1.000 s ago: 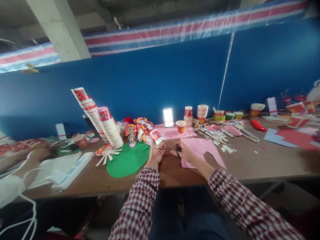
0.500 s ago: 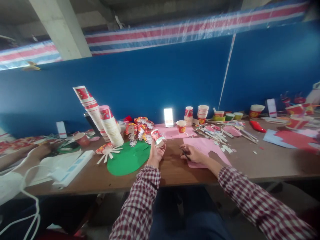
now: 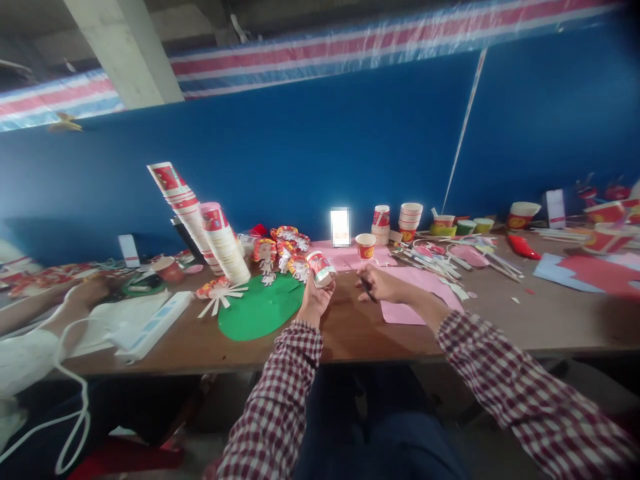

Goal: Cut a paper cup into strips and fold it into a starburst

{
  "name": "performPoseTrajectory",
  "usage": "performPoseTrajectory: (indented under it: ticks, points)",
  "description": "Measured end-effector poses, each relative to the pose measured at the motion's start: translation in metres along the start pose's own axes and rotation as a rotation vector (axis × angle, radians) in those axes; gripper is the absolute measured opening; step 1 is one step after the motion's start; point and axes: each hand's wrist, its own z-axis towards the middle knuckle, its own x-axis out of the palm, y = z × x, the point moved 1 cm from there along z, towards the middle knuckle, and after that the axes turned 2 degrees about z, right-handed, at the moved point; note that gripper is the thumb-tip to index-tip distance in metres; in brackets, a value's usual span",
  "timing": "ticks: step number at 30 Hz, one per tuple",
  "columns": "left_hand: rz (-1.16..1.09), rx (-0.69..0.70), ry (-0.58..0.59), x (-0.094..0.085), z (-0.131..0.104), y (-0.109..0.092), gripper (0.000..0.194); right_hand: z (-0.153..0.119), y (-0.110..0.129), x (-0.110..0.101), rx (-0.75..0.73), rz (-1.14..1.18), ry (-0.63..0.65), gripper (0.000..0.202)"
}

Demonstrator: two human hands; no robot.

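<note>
My left hand (image 3: pixel 317 300) is closed around a red-and-white printed paper cup (image 3: pixel 320 268), tilted and held above the table. A thin dark pen-like tool (image 3: pixel 369 289) is gripped by my right hand (image 3: pixel 383 285), just right of the cup; its exact kind is too small to make out. Under and beside that hand lies a cut pink sheet (image 3: pixel 430 293). A green oval sheet (image 3: pixel 260 310) lies to the left of my left hand, with several paper figures (image 3: pixel 283 253) behind it.
Tall leaning stacks of paper cups (image 3: pixel 225 247) stand at left, near a white power strip (image 3: pixel 155 327) and a co-worker's arm (image 3: pixel 75 303). A small cup (image 3: pixel 366 247) sits ahead. Sticks and paper scraps (image 3: pixel 440 260) and a red stapler-like object (image 3: pixel 523 247) lie right.
My right hand has risen slightly with the dark tool, off part of the pink sheet. The cup stays in my left hand. The whole view has shifted a little.
</note>
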Motion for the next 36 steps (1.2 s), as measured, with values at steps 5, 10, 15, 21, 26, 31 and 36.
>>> performPoseTrajectory:
  ticks: [5, 10, 15, 21, 26, 31, 36]
  points:
    - [-0.020, 0.010, 0.043, -0.001, -0.001, 0.001, 0.034, 0.014, 0.002, 0.023, -0.044, -0.001, -0.118, 0.029]
    - [-0.015, 0.007, 0.036, 0.000, -0.002, 0.001, 0.036, 0.030, -0.020, 0.026, -0.116, 0.098, -0.418, 0.025]
    - [0.030, 0.011, 0.037, 0.003, -0.004, -0.001, 0.039, 0.033, -0.056, 0.027, -0.164, 0.085, -0.508, 0.027]
    - [0.037, 0.018, 0.039, 0.003, -0.006, -0.001, 0.044, 0.032, -0.064, 0.035, -0.133, 0.232, -0.511, 0.035]
    - [0.035, 0.029, 0.018, 0.003, -0.006, -0.002, 0.041, 0.028, -0.052, 0.038, -0.129, 0.377, -0.410, 0.045]
    - [0.026, 0.008, 0.013, 0.002, -0.005, -0.003, 0.042, 0.015, -0.035, 0.039, -0.107, 0.559, -0.227, 0.039]
    - [0.069, -0.006, -0.035, 0.003, -0.007, -0.002, 0.043, 0.006, -0.024, 0.039, -0.036, 0.639, -0.202, 0.043]
